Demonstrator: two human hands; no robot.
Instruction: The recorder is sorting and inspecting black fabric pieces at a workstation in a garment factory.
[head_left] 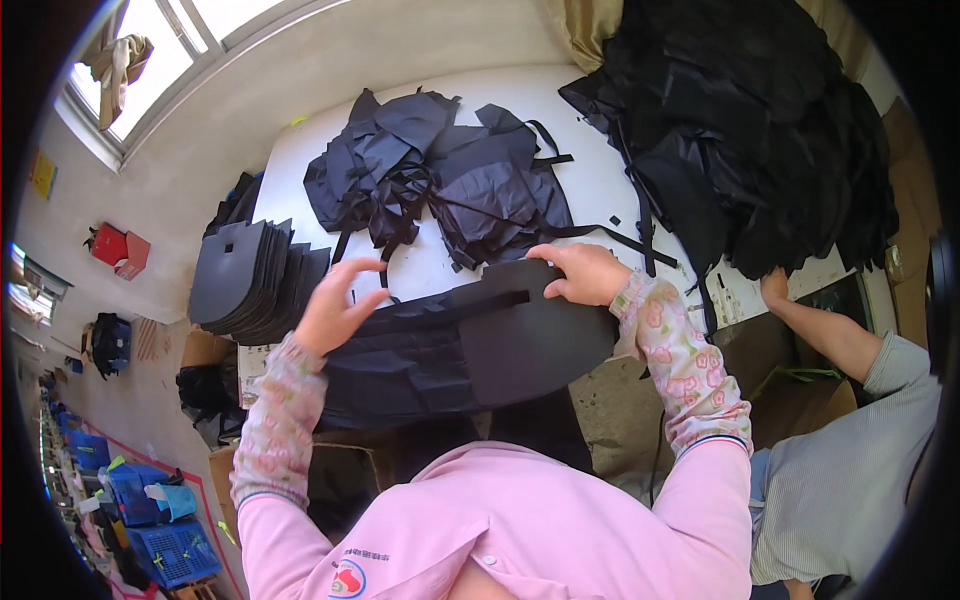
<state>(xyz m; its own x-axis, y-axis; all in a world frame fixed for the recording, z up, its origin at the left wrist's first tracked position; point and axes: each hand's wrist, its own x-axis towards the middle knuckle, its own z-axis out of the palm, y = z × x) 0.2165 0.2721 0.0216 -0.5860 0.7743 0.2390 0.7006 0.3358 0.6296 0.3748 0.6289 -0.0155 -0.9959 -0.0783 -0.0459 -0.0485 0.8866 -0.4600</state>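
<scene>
Pink sweater (520, 530) nearest, black panel (530, 335) lay at white table (300, 170) edge, right hand (590, 272) gripped its top, left hand (335, 305) open beside it, fabric pile (440, 180) beyond.

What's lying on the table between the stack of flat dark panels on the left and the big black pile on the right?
In the head view, between the panel stack and the big black pile lies a loose heap of dark fabric pieces with trailing straps, on the white table.
</scene>
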